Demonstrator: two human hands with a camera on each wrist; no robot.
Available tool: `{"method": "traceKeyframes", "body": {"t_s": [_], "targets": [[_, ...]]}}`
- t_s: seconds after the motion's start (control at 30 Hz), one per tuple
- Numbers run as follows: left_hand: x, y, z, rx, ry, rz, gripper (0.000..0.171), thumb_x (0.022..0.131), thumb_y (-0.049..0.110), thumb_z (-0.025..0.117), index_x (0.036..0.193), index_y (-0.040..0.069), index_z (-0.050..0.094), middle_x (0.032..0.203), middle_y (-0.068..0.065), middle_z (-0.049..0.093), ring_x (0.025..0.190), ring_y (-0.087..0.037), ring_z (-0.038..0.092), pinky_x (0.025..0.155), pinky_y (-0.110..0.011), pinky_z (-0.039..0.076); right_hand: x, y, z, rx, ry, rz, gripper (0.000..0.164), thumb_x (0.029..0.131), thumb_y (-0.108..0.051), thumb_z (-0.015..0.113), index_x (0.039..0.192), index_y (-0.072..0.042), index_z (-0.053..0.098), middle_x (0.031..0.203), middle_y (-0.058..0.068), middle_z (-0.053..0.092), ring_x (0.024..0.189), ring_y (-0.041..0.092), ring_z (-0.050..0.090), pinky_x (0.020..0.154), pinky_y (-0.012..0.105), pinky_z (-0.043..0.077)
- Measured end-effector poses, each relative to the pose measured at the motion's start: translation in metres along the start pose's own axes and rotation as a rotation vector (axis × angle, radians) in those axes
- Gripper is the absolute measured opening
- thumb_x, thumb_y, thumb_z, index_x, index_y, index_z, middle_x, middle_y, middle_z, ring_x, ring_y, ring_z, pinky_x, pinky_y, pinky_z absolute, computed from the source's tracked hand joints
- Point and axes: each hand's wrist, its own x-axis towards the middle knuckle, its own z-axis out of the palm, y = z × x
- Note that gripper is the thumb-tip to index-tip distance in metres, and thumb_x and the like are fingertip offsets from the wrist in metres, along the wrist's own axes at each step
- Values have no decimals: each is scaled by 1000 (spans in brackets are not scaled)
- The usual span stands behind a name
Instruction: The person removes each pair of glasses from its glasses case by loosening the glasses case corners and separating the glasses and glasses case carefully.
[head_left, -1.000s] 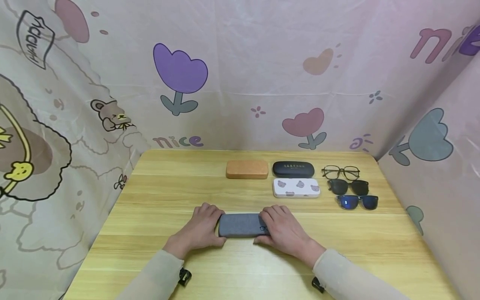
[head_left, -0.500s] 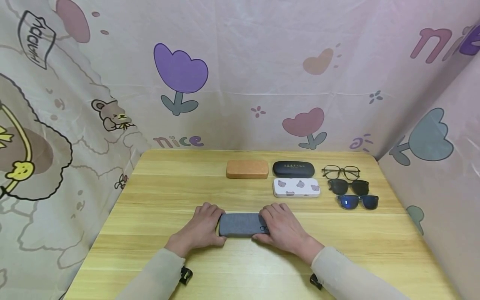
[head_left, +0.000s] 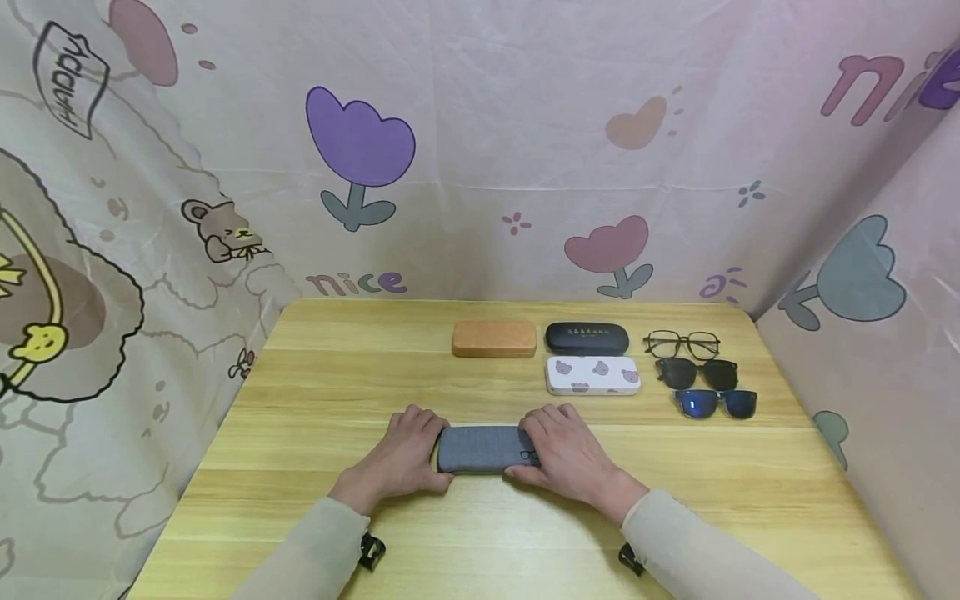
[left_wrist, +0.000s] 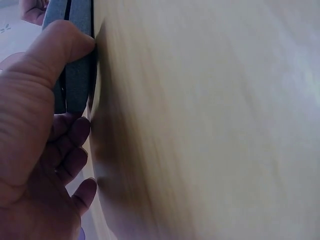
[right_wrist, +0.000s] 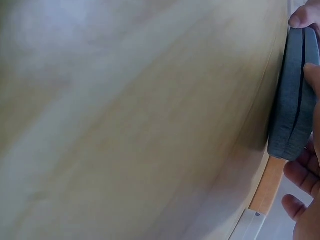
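Note:
A grey-blue glasses case (head_left: 480, 450) with a small glasses print lies near the middle of the table, its long side facing me. At its left end, my left hand (head_left: 405, 454) grips it, thumb on the near side and fingers behind. My right hand (head_left: 566, 457) holds the other end the same way and covers part of it. In the left wrist view the left thumb (left_wrist: 67, 42) presses the case's front near a dark seam. The right wrist view shows the case (right_wrist: 292, 100) with its lid down and a thin seam along the side.
Behind the hands lie a brown glasses case (head_left: 494, 339), a black one (head_left: 587, 338) and a white bear-print one (head_left: 592, 376). To their right are clear-lens glasses (head_left: 682, 344), black sunglasses (head_left: 697, 374) and blue-lens sunglasses (head_left: 716, 404). Patterned curtain (head_left: 480, 150) surrounds the table (head_left: 337, 367).
The right hand has shifted very slightly up and left on the glasses case. The left hand and the case look almost unmoved.

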Motion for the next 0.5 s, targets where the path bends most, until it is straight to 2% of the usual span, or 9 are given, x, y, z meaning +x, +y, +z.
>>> {"method": "traceKeyframes", "body": {"t_s": [0.5], "targets": [[-1, 0, 0, -11, 8, 3, 70, 76, 49, 85, 129, 7, 65, 120, -5, 65, 113, -26, 50, 104, -52, 39, 2, 0, -2, 5, -7, 7, 68, 87, -75, 68, 114, -13, 67, 109, 3, 71, 103, 20, 62, 90, 39, 44]]}}
